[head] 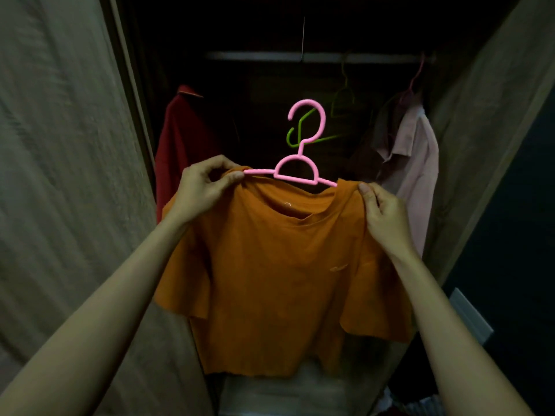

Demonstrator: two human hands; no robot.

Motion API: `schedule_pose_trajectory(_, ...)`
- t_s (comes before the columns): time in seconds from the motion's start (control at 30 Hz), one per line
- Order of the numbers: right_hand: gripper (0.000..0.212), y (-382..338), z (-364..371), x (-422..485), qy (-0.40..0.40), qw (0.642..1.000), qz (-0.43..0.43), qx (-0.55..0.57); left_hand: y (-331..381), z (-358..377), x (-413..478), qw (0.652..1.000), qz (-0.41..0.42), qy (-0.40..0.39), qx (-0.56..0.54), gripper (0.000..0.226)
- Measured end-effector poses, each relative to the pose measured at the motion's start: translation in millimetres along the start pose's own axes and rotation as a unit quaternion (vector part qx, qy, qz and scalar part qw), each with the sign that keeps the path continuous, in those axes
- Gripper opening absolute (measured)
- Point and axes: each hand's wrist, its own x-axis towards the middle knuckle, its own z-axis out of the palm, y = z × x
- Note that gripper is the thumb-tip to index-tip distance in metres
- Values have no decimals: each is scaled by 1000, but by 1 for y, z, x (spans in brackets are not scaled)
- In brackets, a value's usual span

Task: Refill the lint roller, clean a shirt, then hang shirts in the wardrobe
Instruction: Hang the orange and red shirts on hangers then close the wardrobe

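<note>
An orange T-shirt (pixel 279 274) hangs on a pink plastic hanger (pixel 300 166), held up in front of the open wardrobe. My left hand (pixel 204 187) pinches the shirt's left shoulder where the hanger arm enters the collar. My right hand (pixel 381 214) grips the shirt's right shoulder over the other hanger arm. The hanger's hook points up and is free, well below the dark wardrobe rail (pixel 315 57).
On the rail hang a red shirt (pixel 183 142) at the left, a pink shirt (pixel 411 163) on a pink hanger at the right, and bare green hangers (pixel 300 136) in the middle. Wooden wardrobe doors (pixel 60 175) stand open on both sides.
</note>
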Motion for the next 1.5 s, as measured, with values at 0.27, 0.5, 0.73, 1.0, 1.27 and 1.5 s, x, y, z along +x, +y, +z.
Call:
schedule_pose_trajectory(0.27, 36, 3, -14, -4, -8, 997, 80, 12, 2, 2, -5, 986, -86, -64, -128, 27)
schedule_pose_trajectory(0.5, 31, -22, -39, -10, -114, 987, 107, 43, -20, 15, 0, 986, -101, -104, -78, 6)
schedule_pose_trajectory(0.73, 24, -28, -72, -12, -263, 958, 91, 66, -20, 26, 9, 988, -88, -93, -87, 7)
schedule_pose_trajectory(1.0, 16, -32, -47, -26, -139, 974, 138, 112, -23, 13, -13, 978, -1, 80, 191, 39)
schedule_pose_trajectory(1.27, 15, -56, 51, -44, -60, 969, 169, 170, -47, -51, -12, 909, -26, 262, 324, 64)
schedule_pose_trajectory(1.5, 13, -102, 109, -3, -3, 958, 178, 227, -84, -90, 9, 902, -49, 249, 348, 74)
